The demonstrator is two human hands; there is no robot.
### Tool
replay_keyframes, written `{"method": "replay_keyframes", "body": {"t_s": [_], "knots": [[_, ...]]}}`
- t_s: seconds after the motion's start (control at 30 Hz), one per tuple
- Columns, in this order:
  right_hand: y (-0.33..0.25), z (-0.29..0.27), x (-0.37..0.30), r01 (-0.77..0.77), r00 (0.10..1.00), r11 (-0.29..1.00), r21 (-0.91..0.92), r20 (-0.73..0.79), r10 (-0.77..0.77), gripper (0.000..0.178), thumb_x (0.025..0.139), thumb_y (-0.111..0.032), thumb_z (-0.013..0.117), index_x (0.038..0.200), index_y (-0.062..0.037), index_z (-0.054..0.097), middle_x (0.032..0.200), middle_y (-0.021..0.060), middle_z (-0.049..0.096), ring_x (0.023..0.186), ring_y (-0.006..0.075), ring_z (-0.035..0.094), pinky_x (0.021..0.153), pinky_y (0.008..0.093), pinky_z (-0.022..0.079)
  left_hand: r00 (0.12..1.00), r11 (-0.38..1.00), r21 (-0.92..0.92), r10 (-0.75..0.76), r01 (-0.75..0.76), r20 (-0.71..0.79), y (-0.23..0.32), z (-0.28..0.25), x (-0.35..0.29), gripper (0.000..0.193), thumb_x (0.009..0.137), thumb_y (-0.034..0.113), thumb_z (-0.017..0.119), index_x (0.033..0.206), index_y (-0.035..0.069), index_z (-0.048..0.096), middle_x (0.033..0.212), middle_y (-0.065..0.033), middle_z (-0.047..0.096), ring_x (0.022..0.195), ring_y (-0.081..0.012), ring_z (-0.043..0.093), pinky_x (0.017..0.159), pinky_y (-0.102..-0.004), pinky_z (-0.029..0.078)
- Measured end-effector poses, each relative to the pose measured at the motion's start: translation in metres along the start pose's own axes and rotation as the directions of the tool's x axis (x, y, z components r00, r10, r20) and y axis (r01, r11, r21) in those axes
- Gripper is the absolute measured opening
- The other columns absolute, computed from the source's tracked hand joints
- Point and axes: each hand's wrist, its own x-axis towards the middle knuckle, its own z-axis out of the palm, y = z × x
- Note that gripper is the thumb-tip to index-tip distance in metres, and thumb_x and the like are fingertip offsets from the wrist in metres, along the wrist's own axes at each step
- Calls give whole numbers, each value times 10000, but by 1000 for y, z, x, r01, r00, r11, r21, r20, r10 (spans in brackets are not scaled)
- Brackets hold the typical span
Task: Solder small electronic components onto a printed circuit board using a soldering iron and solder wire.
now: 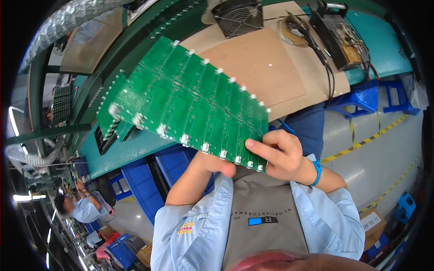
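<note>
I hold up a large green circuit board panel (194, 104), tilted, with rows of white connectors along its two long edges. My right hand (285, 152) pinches its lower right corner, thumb on the front face and the other fingers curled at the edge. Below the panel's lower edge is my left hand (219, 163); its thumb shows, while the fingers are hidden behind the board. Past the panel's left end stand more green boards (108, 119), partly covered by it. A blue band (317, 173) circles my right wrist.
Brown cardboard (257, 63) covers the bench beyond the panel. On it stand a black fan (238, 19), a wire roll (293, 32) and a soldering device (341, 40) with cables. Blue stools (359, 100) are at the right, blue bins (144, 185) below the bench. A co-worker (88, 207) sits far left.
</note>
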Motion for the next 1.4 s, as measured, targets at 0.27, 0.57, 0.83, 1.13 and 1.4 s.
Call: {"method": "replay_keyframes", "body": {"t_s": [0.27, 0.57, 0.83, 1.13, 1.4], "knots": [[3, -28, 2, -453, 851, 682, 575, 51, 522, 362, 933, -50, 675, 1283, 38, 651, 892, 34, 558, 644, 109, 446, 558, 221, 378, 902, 953, 222, -96, 205, -421, 18, -14, 7, 556, 1054, 138, 554, 1563, 22, 361, 1387, -166, 598, 1152, -185, 623, 924, -283, 512], [-2, -26, -3, -516, 640, 224, 827, 198, 742, 444, 1029, -135, 582, 1412, 77, 511, 897, 48, 596, 660, 83, 459, 565, 187, 393, 908, 984, 115, -78, 137, -412, 24, -21, -1, 447, 1067, 41, 467, 1507, -19, 419, 1341, -161, 646, 1120, -177, 664, 925, -263, 525], [-2, -23, -4, -522, 612, 166, 836, 232, 756, 437, 1036, -153, 576, 1405, 73, 511, 893, 53, 604, 664, 78, 468, 556, 177, 402, 915, 993, 77, -56, 94, -400, 35, -16, -6, 443, 1084, 85, 439, 1509, -34, 413, 1366, -164, 636, 1141, -190, 661, 966, -283, 516], [-1, -18, -4, -521, 598, 98, 848, 281, 750, 390, 1040, -143, 575, 1368, 63, 531, 891, 48, 594, 672, 77, 457, 544, 180, 387, 932, 988, 124, -43, 93, -361, 39, -22, -11, 460, 1074, 85, 445, 1517, -32, 402, 1367, -162, 634, 1133, -188, 660, 967, -284, 511], [0, -17, -8, -537, 570, 44, 842, 324, 755, 380, 1044, -142, 590, 1363, 57, 535, 894, 48, 584, 683, 79, 446, 540, 185, 377, 936, 989, 133, -8, 59, -353, 37, -24, -14, 479, 1062, 62, 453, 1528, -19, 378, 1364, -159, 633, 1130, -189, 659, 957, -283, 514]]}}
